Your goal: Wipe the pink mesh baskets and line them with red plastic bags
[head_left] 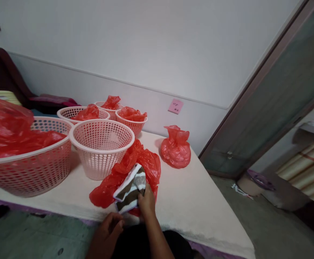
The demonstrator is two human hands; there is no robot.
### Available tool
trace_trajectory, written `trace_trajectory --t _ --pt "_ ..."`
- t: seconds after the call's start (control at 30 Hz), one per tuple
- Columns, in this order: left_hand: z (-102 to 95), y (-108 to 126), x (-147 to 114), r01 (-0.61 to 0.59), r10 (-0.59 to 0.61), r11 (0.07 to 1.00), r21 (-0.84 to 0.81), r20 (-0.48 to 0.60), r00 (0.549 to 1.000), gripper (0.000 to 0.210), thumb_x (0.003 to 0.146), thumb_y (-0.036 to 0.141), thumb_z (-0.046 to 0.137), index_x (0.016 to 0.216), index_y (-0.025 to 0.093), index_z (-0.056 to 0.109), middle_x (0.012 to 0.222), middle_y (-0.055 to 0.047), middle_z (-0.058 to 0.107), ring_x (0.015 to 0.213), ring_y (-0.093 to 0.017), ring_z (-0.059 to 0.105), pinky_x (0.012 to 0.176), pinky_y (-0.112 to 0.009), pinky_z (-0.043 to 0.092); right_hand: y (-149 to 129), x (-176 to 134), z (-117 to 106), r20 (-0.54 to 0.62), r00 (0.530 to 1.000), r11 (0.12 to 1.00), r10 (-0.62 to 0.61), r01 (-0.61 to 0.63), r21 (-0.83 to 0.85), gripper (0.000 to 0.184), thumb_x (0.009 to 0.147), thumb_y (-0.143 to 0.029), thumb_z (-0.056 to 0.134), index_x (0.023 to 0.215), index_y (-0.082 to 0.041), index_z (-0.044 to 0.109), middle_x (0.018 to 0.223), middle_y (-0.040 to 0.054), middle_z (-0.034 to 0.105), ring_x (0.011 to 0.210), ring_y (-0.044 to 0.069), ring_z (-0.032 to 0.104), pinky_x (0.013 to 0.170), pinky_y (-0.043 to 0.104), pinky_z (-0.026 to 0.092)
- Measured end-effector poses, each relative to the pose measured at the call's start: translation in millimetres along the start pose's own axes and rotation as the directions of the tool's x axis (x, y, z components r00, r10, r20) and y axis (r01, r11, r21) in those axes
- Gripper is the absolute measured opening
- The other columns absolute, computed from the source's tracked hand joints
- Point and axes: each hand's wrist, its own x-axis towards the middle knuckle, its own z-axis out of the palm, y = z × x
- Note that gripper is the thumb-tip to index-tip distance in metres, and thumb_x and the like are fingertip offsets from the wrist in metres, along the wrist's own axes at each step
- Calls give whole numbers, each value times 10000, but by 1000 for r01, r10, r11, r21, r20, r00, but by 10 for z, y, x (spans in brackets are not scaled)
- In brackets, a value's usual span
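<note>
My right hand [147,202] is closed on the edge of a folded striped cloth [131,187], brown, white and grey. The cloth is held over a crumpled red plastic bag [149,163] that lies on the table near its front edge. Just left of the cloth and lower down is my left hand [109,232], its fingers loosely curled with a gap to the thumb and nothing seen in it. A pink plastic basket [103,154] with holes in its walls stands behind the bag. To the right sits a red plastic bag [175,149] gathered upright at its top, its contents not clear.
A big pink basket [51,176] heaped with red plastic stands at the left. Smaller baskets behind, among them one basket [134,126] by the wall, also hold red bags. The white-covered table [200,201] ends at the right. A pink note [175,106] is on the wall; a bin [250,183] stands on the floor.
</note>
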Motion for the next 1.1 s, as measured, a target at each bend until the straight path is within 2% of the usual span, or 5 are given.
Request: trace_trajectory --t 0.4,0.57,0.67,0.8,1.1 --pt "19 244 -215 -48 -15 976 -212 -285 959 430 657 590 724 864 221 647 806 -19 707 786 -229 657 719 -290 530 -486 -115 -440 27 994 812 103 -100 575 315 765 -312 516 1042 -187 600 966 43 707 868 210 653 761 308 517" --pt "-42 391 -298 -142 61 980 -142 -464 884 598 651 554 742 1130 239 572 1288 -91 600 1153 -284 596 975 -366 467 -734 -375 -839 61 998 790 1 -38 612 250 738 -254 585 968 -190 661 904 26 706 872 215 629 778 292 491" --pt "-1 479 -344 -153 92 978 -140 -366 926 623 652 532 750 1179 249 576 1368 -86 566 1272 -308 521 1034 -391 431 -834 -548 -1071 79 994 856 -69 19 516 249 732 -214 566 947 -191 689 883 14 704 855 203 621 781 274 474" --pt "168 575 -424 -57 34 983 -176 -129 991 600 629 531 782 1107 200 638 1078 -84 735 1036 -310 667 841 -358 546 -937 -725 -1283 147 977 904 -153 79 420 252 779 -212 572 999 -217 694 925 1 701 866 191 625 774 253 459" --pt "125 684 -579 131 -144 915 -382 -5 990 685 606 584 792 1132 160 679 920 -82 784 863 -316 720 738 -348 584 -1064 -948 -1397 293 897 922 -332 243 301 270 832 -155 570 1045 -254 703 954 17 696 899 197 632 819 279 470"
